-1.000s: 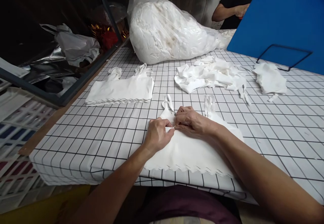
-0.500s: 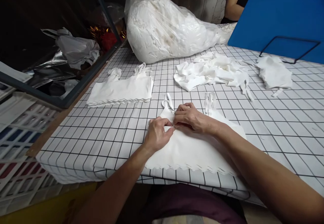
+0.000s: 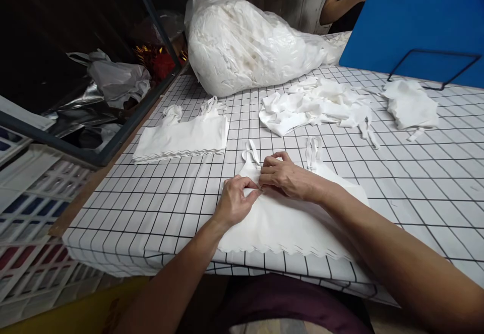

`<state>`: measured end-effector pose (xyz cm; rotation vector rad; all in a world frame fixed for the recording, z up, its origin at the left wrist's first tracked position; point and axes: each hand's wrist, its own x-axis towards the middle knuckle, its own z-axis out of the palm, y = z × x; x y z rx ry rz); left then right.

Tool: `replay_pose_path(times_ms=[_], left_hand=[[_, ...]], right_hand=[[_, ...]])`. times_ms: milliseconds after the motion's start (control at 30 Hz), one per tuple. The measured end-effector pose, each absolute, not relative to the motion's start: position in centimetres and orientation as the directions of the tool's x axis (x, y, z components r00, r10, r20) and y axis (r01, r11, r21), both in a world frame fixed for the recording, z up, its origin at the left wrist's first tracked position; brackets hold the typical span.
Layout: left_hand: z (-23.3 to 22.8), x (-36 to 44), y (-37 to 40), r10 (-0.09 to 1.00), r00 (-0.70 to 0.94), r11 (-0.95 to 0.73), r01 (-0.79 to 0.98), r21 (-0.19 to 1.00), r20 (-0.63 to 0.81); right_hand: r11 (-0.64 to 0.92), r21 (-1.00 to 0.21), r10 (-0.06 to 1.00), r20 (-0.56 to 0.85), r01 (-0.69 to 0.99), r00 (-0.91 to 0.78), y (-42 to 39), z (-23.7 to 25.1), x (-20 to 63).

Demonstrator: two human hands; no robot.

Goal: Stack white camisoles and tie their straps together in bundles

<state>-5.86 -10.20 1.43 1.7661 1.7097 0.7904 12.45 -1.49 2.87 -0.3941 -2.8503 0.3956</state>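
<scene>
A white camisole (image 3: 291, 228) with thin straps and a wavy hem lies flat before me, its hem toward the table's front edge. My left hand (image 3: 238, 198) pinches the fabric near the upper left of the garment, thumb and forefinger together. Right beside it, my right hand (image 3: 283, 175) is closed on the same spot, fingers curled and their tips partly hidden. Whether something small sits between the fingertips I cannot make out. One strap (image 3: 251, 152) stands up behind my hands, and another strap (image 3: 313, 152) lies to the right.
A neat stack of white camisoles (image 3: 181, 137) lies at left. Behind are a crumpled white garment pile (image 3: 317, 105), another white piece (image 3: 410, 105) and a big clear bag (image 3: 249, 47) of white cloth. A blue panel (image 3: 419, 16) stands right, near another person's arm (image 3: 344, 6).
My hands stay at nearly the same place on the camisole, with only slight finger movement. The view has shifted a little. The other person's arm has risen toward the blue panel.
</scene>
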Motion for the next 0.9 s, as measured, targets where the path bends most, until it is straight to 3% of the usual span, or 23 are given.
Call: replay_pose_path(times_ms=[233,500,767,900], left_hand=[[1.4,-5.9,-10.1,1.000,-0.001,-0.005,0.596,0.803,0.007],[0.8,-6.0,-10.2,1.000,0.000,-0.020,0.598,0.801,0.024],[1.1,-6.2,-10.3,0.997,-0.030,-0.043,0.524,0.851,0.069],[1.2,-6.0,-10.3,0.994,-0.033,-0.063,0.584,0.809,0.101]], right_hand=[[0.905,-0.383,0.309,0.301,0.183,-0.902,-1.2,1.8,12.7],[0.870,-0.447,0.344,0.244,0.209,-0.907,-0.9,1.5,13.1],[0.877,-0.409,0.341,0.157,0.253,-0.927,-0.9,1.9,13.3],[0.826,-0.493,0.425,0.228,0.272,-0.876,-0.6,2.1,13.5]])
